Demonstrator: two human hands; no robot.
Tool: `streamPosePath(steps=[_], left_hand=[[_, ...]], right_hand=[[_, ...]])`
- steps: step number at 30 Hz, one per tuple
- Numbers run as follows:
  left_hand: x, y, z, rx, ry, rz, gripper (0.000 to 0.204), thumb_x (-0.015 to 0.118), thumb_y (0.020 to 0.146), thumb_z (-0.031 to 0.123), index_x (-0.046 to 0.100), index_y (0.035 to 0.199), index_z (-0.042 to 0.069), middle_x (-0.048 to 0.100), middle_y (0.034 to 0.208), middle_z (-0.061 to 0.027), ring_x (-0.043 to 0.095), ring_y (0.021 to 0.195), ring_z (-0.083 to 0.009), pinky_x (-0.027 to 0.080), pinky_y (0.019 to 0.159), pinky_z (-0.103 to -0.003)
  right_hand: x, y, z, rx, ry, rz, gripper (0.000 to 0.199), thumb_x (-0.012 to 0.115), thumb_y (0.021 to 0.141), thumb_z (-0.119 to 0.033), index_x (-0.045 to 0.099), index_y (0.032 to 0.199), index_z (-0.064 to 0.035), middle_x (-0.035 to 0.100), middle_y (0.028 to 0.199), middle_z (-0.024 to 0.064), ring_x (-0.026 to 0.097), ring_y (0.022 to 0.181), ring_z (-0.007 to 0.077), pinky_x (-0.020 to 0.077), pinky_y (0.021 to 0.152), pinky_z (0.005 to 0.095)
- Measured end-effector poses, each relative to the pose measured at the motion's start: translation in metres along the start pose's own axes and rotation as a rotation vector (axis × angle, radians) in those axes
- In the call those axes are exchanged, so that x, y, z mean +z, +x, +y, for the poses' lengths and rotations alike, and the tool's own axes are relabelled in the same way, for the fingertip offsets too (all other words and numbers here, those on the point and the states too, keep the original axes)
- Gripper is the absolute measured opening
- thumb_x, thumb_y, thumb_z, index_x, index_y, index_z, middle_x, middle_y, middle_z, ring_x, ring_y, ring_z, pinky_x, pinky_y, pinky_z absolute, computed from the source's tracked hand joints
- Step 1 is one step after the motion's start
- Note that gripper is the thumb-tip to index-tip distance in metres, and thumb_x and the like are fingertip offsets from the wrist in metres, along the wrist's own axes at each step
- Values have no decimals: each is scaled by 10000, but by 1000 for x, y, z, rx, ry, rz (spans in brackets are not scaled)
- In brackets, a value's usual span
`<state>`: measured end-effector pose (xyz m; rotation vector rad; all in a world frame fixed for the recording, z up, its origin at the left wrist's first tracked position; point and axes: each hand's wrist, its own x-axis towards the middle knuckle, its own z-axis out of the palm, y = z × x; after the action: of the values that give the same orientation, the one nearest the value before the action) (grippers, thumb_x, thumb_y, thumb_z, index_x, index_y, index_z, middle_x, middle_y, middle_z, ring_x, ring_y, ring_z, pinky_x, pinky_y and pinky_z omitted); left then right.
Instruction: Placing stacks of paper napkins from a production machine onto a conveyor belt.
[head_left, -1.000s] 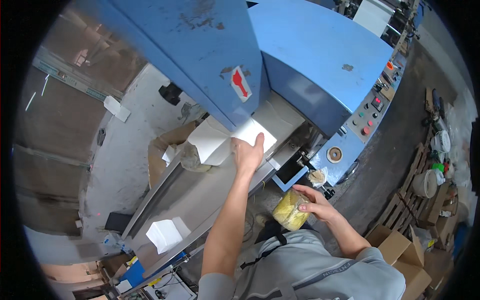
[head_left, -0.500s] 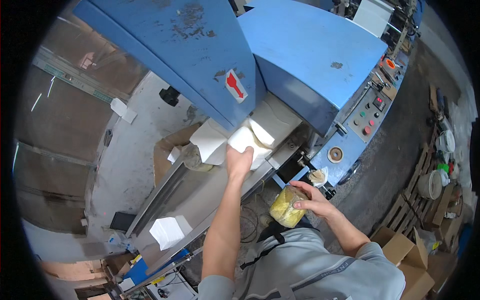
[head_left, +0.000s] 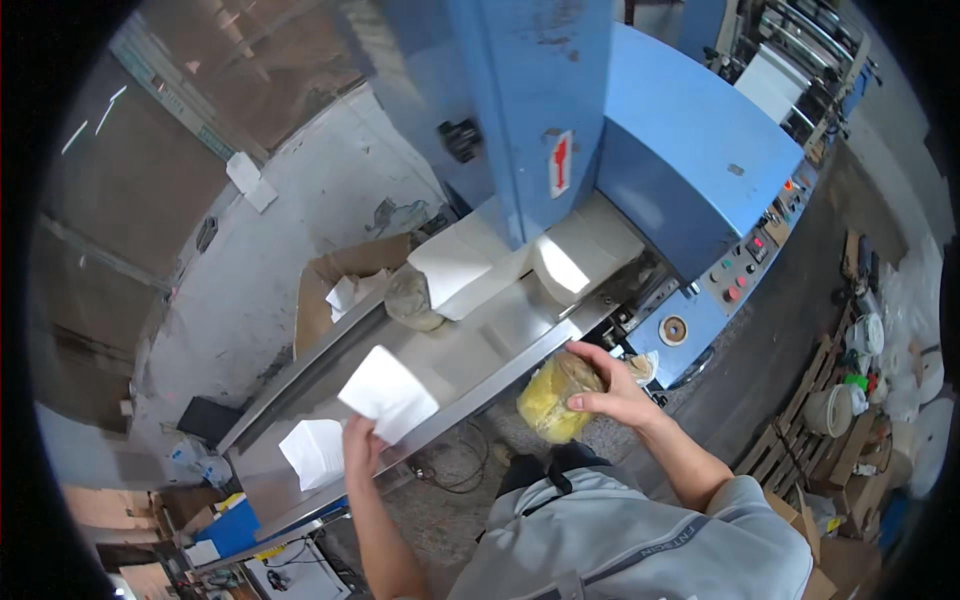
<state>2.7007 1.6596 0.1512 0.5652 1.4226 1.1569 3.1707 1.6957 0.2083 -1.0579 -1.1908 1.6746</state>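
Observation:
My left hand [head_left: 362, 447] grips the near edge of a stack of white paper napkins [head_left: 390, 393], held over the lower part of the metal chute [head_left: 490, 350]. Just beside it on the chute rests another white stack [head_left: 314, 453]. In front of my body, my right hand [head_left: 618, 395] is closed round a chunky yellow bundle wrapped in clear plastic [head_left: 553, 402]. Farther up the chute sit a long white stack [head_left: 465, 262] and a second one [head_left: 563, 263] by the machine's outlet. A dull, rounded wrapped block [head_left: 411, 300] stands against the far rail.
The blue machine [head_left: 690, 110] rises at the far side, with a control panel [head_left: 738, 265] on its right. A tape roll [head_left: 673, 330] lies on its ledge. Behind the chute is a cardboard box [head_left: 312, 300] with paper. Wooden pallets [head_left: 795, 420] and a bucket [head_left: 828, 411] are at right.
My left hand has drawn a white stack away from the machine's outlet, down the chute to the left. The right hand still holds the yellow bundle. The view has shifted.

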Motion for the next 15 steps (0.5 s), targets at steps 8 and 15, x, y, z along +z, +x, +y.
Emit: streamPosePath(steps=[8,15], left_hand=[[67,-59,56,928,1345,363,419,561,875,124,540,1268,-21,624,1171,-159,522,1194,-359,333,1073,-549],[101,-6,24,622,1789,-252,413,511,962,359,730,993,9,673,1113,-170,585,1140,-323,294,1112,-504]], right_hand=[[69,79,-33,-510,-710,180,903,860,605,-339,488,1353,6,538,1278,184,546,1193,299,431,1030,394],[87,141,-8,-471,-1040,222,794,842,608,-312,537,1292,-46,463,1348,246,512,1232,410,452,1028,448]])
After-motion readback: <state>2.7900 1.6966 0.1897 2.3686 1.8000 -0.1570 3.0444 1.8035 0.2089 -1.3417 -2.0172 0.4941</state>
